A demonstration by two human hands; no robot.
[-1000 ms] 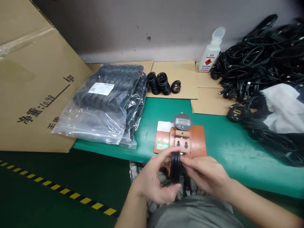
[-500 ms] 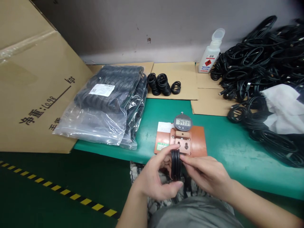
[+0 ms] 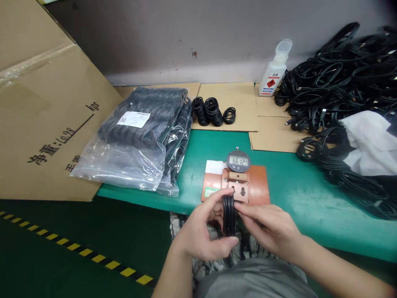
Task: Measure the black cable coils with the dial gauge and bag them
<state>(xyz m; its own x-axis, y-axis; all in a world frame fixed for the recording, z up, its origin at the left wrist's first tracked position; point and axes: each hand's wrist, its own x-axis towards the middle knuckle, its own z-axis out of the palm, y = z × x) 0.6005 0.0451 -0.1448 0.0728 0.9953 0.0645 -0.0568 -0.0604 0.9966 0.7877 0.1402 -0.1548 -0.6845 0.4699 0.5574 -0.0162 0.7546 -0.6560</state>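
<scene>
A black coiled cable is between my two hands at the table's near edge. My left hand curls around it from the left, its thumb below and forefinger above. From the right, the pinched fingers of my right hand meet the coil's upper side; any connector there is too small to make out. Just beyond my fingers, a digital dial gauge reading about 6612 is fixed to a copper-coloured fixture. The fixture's near edge is partly hidden by my hands.
Clear bags of coiled cables lie left, beside a cardboard box. Several small coils stand on cardboard at the back. An alcohol bottle, a large cable heap and a white cloth occupy the right.
The gauge's display has gone from about 3471 to about 6612. Both hands keep nearly the same hold on the coiled cable; the view has shifted very slightly.
</scene>
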